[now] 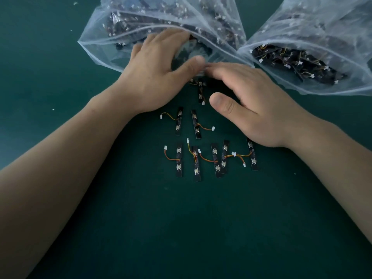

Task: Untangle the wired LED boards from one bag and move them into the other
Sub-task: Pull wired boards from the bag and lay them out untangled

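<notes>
Two clear plastic bags lie at the far side of the green table. The left bag [104, 47] is packed with tangled dark LED boards; the right bag [281, 73] holds more boards with orange and yellow wires. My left hand [157, 73] reaches into the left bag's mouth, its fingers spread inside behind the plastic and its thumb on the lip. My right hand [251, 105] lies flat at the same mouth, fingertips touching the lip, thumb held out. A wired LED board [200, 93] lies between the two hands just outside the mouth. Several separated boards [196, 125] lie in rows nearer me.
The loose boards form two rows, two in the upper row [178, 121] and several in the lower row [216, 162], each with a short wire and a white plug. Green table [181, 228] stretches toward me. A few white specks lie at the left.
</notes>
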{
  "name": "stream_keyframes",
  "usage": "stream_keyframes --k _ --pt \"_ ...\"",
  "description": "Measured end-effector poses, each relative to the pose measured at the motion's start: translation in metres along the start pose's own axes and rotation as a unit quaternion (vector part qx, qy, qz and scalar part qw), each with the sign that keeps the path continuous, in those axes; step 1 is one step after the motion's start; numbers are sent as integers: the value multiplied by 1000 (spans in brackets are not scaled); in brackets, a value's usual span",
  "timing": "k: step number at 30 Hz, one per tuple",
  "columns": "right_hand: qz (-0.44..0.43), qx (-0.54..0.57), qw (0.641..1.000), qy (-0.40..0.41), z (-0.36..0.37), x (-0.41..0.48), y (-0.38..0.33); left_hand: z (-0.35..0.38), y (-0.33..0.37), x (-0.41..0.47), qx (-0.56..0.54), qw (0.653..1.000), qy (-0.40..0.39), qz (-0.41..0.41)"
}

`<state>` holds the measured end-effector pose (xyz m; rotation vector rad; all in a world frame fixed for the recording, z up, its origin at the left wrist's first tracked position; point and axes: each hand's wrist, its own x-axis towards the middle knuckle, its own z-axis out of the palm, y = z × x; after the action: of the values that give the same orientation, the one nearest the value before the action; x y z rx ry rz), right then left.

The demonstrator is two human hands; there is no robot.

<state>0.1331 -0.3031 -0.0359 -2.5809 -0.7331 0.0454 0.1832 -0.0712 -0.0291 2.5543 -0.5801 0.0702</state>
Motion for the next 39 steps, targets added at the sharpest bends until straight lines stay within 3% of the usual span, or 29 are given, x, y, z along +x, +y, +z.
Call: stream_keyframes --k 3,6,14,23,29,39 --pt "19 60 998 23 -1 -4 0 -4 0 -8 -136 983 124 -18" --pt "27 94 994 39 -2 -6 1 -4 -1 -12 -179 968 175 -14" --pt "3 114 988 103 -2 -8 -3 -3 0 -17 -272 958 75 40" --pt "-12 89 980 176 -1 -8 -4 4 3 -16 -375 920 76 84" --pt "-19 159 957 241 -5 -10 -3 6 2 -16 -321 945 28 60" --pt "-47 191 964 176 -7 -12 -5 3 5 -15 -292 953 23 78"
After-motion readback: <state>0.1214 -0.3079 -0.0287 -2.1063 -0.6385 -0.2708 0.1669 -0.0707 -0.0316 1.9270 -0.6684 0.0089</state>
